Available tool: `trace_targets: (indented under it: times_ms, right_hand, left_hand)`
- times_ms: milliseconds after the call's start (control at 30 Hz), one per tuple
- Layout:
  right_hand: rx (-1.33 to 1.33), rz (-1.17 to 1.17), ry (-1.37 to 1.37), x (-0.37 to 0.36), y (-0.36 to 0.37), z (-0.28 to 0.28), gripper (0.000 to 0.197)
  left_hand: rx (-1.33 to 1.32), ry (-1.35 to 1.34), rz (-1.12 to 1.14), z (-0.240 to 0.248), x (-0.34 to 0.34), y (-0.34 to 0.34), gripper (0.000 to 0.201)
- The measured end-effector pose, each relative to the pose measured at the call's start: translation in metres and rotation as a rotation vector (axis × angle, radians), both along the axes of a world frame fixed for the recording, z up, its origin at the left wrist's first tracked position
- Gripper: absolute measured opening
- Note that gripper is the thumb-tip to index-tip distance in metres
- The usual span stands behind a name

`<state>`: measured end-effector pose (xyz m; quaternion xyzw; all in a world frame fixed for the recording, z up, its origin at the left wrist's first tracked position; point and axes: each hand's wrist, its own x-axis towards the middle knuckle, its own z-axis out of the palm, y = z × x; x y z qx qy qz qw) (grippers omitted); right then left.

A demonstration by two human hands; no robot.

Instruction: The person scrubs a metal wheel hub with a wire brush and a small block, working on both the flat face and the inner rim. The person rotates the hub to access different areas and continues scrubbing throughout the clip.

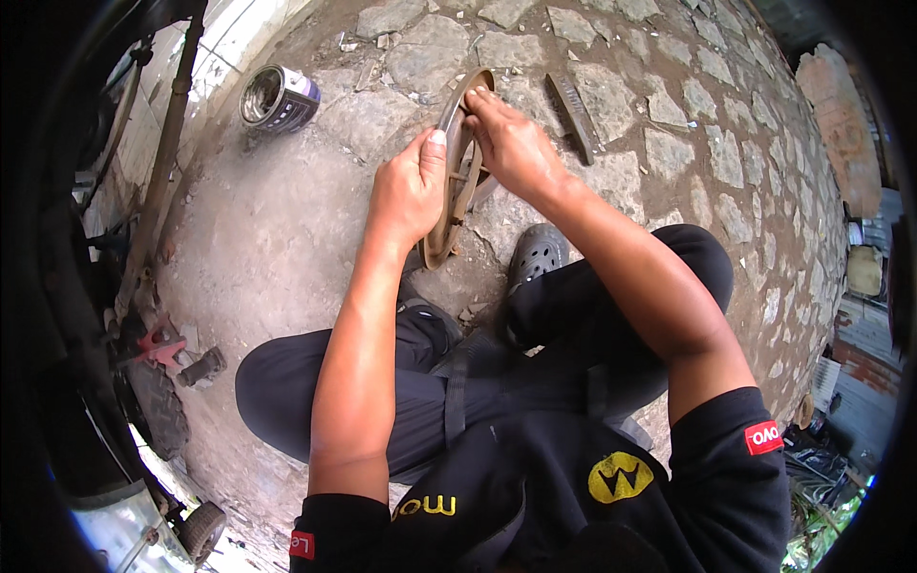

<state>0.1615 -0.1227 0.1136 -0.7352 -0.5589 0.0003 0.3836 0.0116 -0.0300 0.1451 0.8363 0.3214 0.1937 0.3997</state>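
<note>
Between my hands, above the stone ground, is a brown rimmed part (443,239), long and narrow as seen here, with thin bars across its inside. Its exact kind I cannot make out. My left hand (413,183) grips its left edge, thumb on top. My right hand (511,143) has its fingers pressed together against the inside near the far end. Whether something small lies under those fingertips is hidden. To the right of that hand, a dark narrow tool (571,116), apparently a brush, rests on the stones.
An opened metal can (279,98) with a dark label stands at the far left. A vehicle wheel (158,411) and metal parts line the left side. Below the held part is my grey clog (538,256). Metal sheets (864,329) and clutter lie along the right.
</note>
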Motion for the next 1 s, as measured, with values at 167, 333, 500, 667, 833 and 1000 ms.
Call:
trace_targets:
  times_ms: [167,333,500,667,833,1000]
  right_hand:
    - [0.049,0.096,-0.216,-0.006,-0.005,-0.003,0.037]
    - [-0.051,0.008,0.021,-0.004,0.000,0.008,0.037]
    - [0.080,0.115,-0.184,0.004,-0.003,-0.005,0.038]
    - [-0.031,0.051,-0.183,-0.009,-0.003,-0.003,0.038]
    - [-0.016,0.099,-0.190,0.003,-0.001,-0.002,0.039]
    - [-0.008,0.136,-0.228,-0.010,-0.003,0.003,0.040]
  left_hand:
    - [0.003,-0.057,0.004,-0.001,-0.004,0.004,0.049]
    - [0.011,-0.046,0.004,-0.001,-0.004,0.002,0.049]
    - [-0.033,-0.040,0.006,0.000,-0.003,0.005,0.049]
    - [-0.011,-0.041,0.003,-0.003,-0.003,0.004,0.050]
    - [-0.048,0.005,0.003,0.004,-0.002,0.006,0.049]
    - [-0.052,-0.028,0.006,0.000,-0.005,0.009,0.050]
